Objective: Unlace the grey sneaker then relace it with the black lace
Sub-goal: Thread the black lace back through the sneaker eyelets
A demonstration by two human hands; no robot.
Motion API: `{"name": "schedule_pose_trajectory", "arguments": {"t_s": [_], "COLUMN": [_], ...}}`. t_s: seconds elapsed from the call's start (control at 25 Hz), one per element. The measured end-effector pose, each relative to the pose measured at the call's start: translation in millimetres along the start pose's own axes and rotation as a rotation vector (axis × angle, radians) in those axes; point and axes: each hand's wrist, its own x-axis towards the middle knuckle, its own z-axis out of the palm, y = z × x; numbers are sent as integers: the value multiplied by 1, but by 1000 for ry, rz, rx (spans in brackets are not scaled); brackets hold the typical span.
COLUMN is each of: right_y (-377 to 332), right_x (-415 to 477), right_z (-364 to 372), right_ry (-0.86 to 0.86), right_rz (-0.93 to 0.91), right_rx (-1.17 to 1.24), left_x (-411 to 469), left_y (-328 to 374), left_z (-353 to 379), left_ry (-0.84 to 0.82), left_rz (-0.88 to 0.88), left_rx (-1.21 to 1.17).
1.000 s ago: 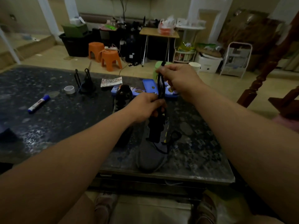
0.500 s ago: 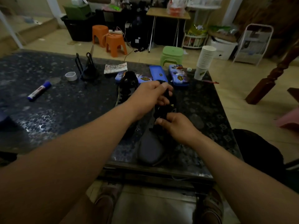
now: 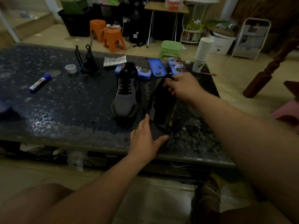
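Note:
Two grey sneakers lie on the dark speckled table point(image 3: 64, 110). The left sneaker point(image 3: 125, 97) is laced in black and nobody touches it. The right grey sneaker point(image 3: 159, 109) points its toe toward me. My left hand point(image 3: 145, 139) grips that toe, thumb on one side and fingers on the other. My right hand point(image 3: 181, 86) is at the shoe's far end and pinches the black lace point(image 3: 151, 101), which trails down the shoe's left side and crosses near the toe. The eyelets are too dark to make out.
On the table are a blue-capped marker point(image 3: 39, 83), a tape roll point(image 3: 70, 68), a black stand point(image 3: 87, 62), blue tins point(image 3: 157, 69) and a stack of paper cups point(image 3: 202, 54). Stools and clutter stand on the floor behind. My sandalled foot point(image 3: 208, 196) is under the table edge.
My left hand slid from the tongue down to the toe. My right hand went from the shoe's middle to its far end with the lace. The second sneaker is now uncovered.

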Motion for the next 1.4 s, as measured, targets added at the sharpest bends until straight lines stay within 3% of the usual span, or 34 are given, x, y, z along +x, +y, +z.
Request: {"name": "schedule_pose_trajectory", "arguments": {"t_s": [0.16,0.4,0.56,0.76,0.84,0.96,1.04,1.16,1.28,1.4], "right_y": [-32,-35,-32,-50,-51,-26,11,45,48,48], "right_x": [43,59,56,42,38,16,-14,-48,-45,-41], "right_z": [-19,-10,-19,-38,-43,-41,-26,9,25,31], "right_ry": [75,56,-43,-192,-191,-203,-235,-359,-302,-237], "right_rz": [-4,12,-69,-194,-192,-18,73,37,-54,-48], "right_rx": [129,183,175,15,56,339,258,159,87,22], "left_x": [4,1,40,117,130,134,136,135,132,126], "left_y": [3,6,24,90,97,95,96,99,102,94], "left_z": [-4,-11,-50,-107,-108,-109,-115,-121,-119,-114], "left_ry": [-5,-25,189,-146,-157,-166,-202,-270,-307,-281], "left_rz": [-26,-32,135,215,230,206,197,252,290,282], "left_rx": [-18,-56,-247,-133,-122,-165,-181,-125,-111,-283]}}
